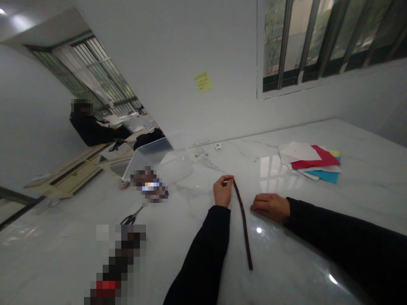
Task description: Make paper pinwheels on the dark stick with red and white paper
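A long, thin, dark brown stick-like strip lies slightly curved on the white marbled table, running toward me. My left hand pinches its far end between thumb and fingers. To the right of the strip, apart from it, my right hand rests on the tabletop with its fingers extended close together and nothing visible in them. Black sleeves cover both forearms. Whether the strip is a twig or a soft cord I cannot tell.
Coloured paper sheets lie stacked at the back right. Left of my hands are scissors, a blurred-out phone-like object and a clear plastic bin. A white cable lies by the wall. A person sits at far left.
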{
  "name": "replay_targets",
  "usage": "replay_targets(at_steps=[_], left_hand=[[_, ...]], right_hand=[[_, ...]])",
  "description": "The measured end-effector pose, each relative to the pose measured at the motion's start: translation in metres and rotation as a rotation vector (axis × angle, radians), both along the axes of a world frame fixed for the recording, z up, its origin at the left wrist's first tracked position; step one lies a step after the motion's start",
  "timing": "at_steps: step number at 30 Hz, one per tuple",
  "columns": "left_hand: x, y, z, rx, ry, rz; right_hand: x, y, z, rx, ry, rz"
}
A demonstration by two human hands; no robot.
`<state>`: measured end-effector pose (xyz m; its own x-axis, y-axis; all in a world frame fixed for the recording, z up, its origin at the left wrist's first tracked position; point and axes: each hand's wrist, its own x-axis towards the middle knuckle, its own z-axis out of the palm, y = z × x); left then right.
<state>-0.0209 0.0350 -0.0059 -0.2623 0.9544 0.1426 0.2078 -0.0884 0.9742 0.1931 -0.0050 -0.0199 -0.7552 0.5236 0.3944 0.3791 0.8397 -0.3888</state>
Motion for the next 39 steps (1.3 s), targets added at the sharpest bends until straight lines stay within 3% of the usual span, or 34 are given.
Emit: replay_targets(at_steps=[4,8,20,24,31,39], left_hand=[[0.000,-0.001,0.002,-0.007,-0.019,0.012],[0.001,-0.002,0.003,-0.007,-0.013,0.008],[0.003,-0.003,0.003,-0.019,0.007,0.009],[0.004,-0.003,0.001,-0.010,0.007,0.000],[0.004,-0.004,0.002,-0.005,0.007,0.004],[0.005,-0.004,0.004,0.016,-0.003,0.006]], right_hand=[[0.011,0.003,0.010,-0.198,0.032,-0.012],[0.024,0.008,0.017,-0.365,-0.055,0.082],[0.028,-0.005,0.028,-0.405,-0.169,0.097],[0.029,0.008,0.024,-0.334,-0.161,0.066],[0.041,0.063,0.011,-0.025,0.073,-0.259],[0.032,0.044,-0.015,-0.024,0.136,-0.259]])
